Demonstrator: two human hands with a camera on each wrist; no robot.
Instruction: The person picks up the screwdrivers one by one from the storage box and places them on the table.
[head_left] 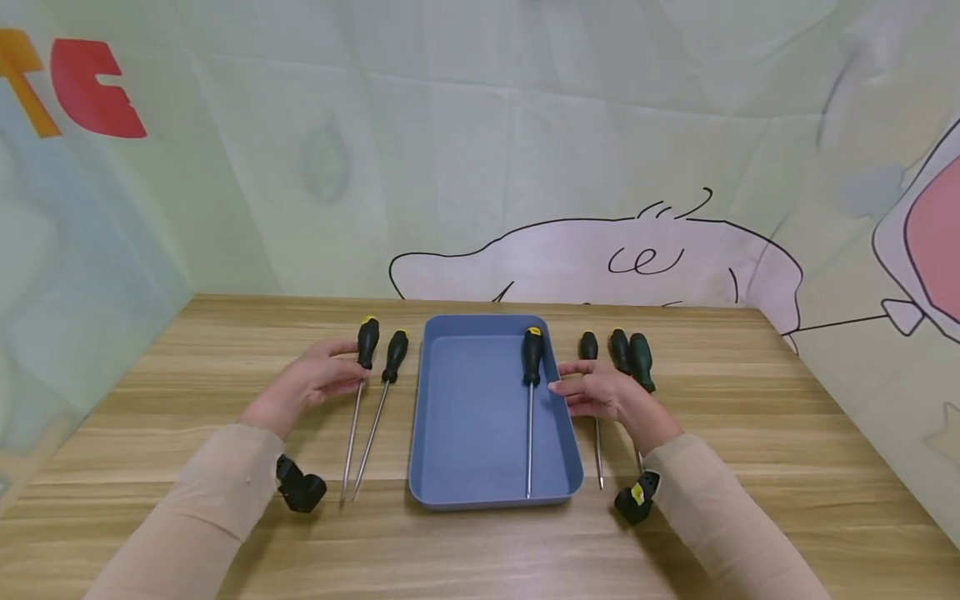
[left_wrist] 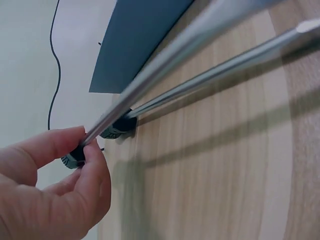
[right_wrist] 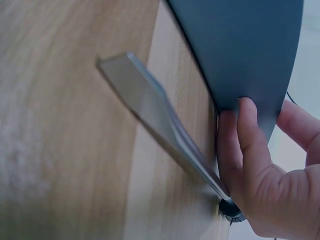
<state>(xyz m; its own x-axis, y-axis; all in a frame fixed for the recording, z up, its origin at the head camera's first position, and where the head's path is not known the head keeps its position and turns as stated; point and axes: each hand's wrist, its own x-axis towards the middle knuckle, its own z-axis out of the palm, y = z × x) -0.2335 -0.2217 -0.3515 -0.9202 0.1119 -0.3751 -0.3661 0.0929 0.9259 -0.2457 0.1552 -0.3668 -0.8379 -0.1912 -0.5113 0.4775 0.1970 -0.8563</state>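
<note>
My left hand (head_left: pixel 324 377) pinches a screwdriver (head_left: pixel 367 340) with a black handle and yellow end, near where handle meets shaft. In the left wrist view its shaft (left_wrist: pixel 150 75) runs close past the camera. Just right of it lies a second black screwdriver (head_left: pixel 395 354). A blue-grey tray (head_left: pixel 465 493) sits in the middle, with one black screwdriver (head_left: pixel 532 358) lying along its right side. My right hand (head_left: pixel 600 392) holds the tray's right wall; in the right wrist view, fingers (right_wrist: pixel 252 132) press its outside and the thumb reaches over the rim.
Right of the tray lie a black screwdriver (head_left: pixel 588 344), partly under the right hand, and two more, one black (head_left: pixel 619 346) and one dark green (head_left: pixel 641 358). The wooden table (head_left: pixel 480 554) meets a printed cloth backdrop (head_left: pixel 300 208) at its far edge.
</note>
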